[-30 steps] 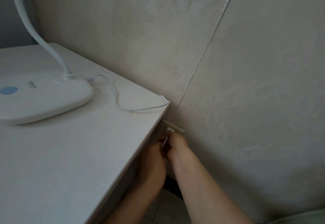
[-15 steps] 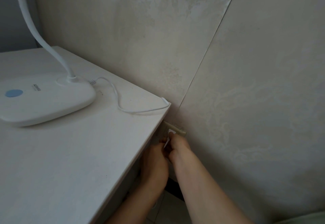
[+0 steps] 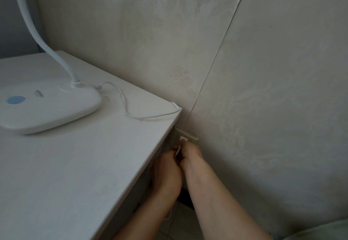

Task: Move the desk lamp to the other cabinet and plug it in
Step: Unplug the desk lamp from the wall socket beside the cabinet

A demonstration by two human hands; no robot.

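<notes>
A white desk lamp (image 3: 47, 106) with a blue button and a bent white neck stands on the white cabinet top (image 3: 79, 164) at the left. Its thin white cord (image 3: 130, 114) loops across the top and drops over the far right corner. Below that corner, a beige wall socket (image 3: 190, 138) sits low on the wall. A white plug (image 3: 183, 139) is at the socket. My right hand (image 3: 190, 157) pinches the plug and cord against the socket. My left hand (image 3: 166, 172) is just beside it under the cabinet edge, fingers closed near the cord.
Patterned beige wallpaper (image 3: 263, 89) covers the wall, with a seam running diagonally down to the socket. Pale floor tiles (image 3: 180, 219) and a dark skirting strip show between my forearms. A pale green fabric edge (image 3: 323, 230) is at the bottom right.
Both hands stay at the socket with only slight shifts. The view has drifted a little, so the lamp and cabinet sit marginally lower in the frame.
</notes>
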